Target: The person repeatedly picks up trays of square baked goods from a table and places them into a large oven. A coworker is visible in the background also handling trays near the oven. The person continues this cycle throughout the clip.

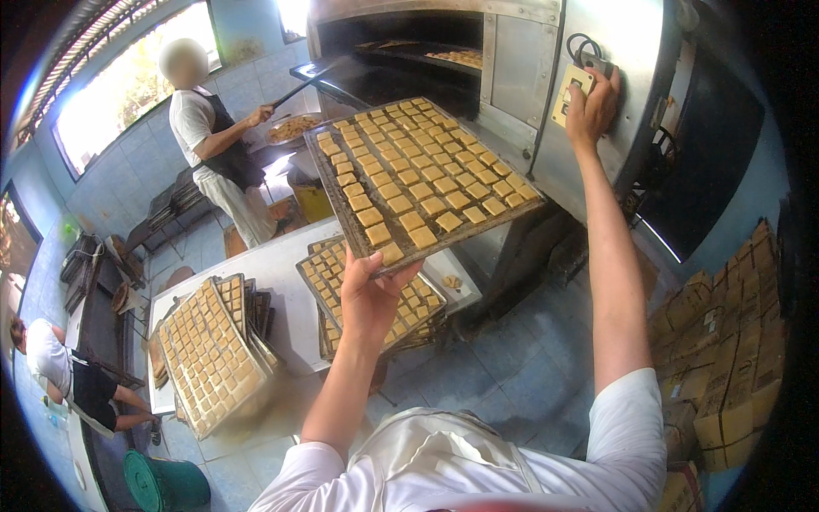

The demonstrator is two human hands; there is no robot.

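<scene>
My left hand (pixel 374 291) grips the near corner of a dark metal baking tray (pixel 409 208), thumb on top. Rows of square, pale dough pieces (pixel 420 190) cover this tray, which is held up in front of the oven (pixel 512 70). My right hand (pixel 594 109) is raised to a cream switch box (pixel 569 96) on the oven's steel side panel, the thumb against its face and the fingers around its far side. Below the held tray, a stack of filled trays (pixel 320 275) stands on the white table (pixel 288 320).
Another stack of filled trays (pixel 211 358) is at the table's left end. A co-worker (pixel 211 128) holds a long-handled tool by the oven mouth; another person (pixel 70 377) bends at far left. Cardboard boxes (pixel 723 358) are piled at right. A green bin (pixel 163 480) stands on the floor.
</scene>
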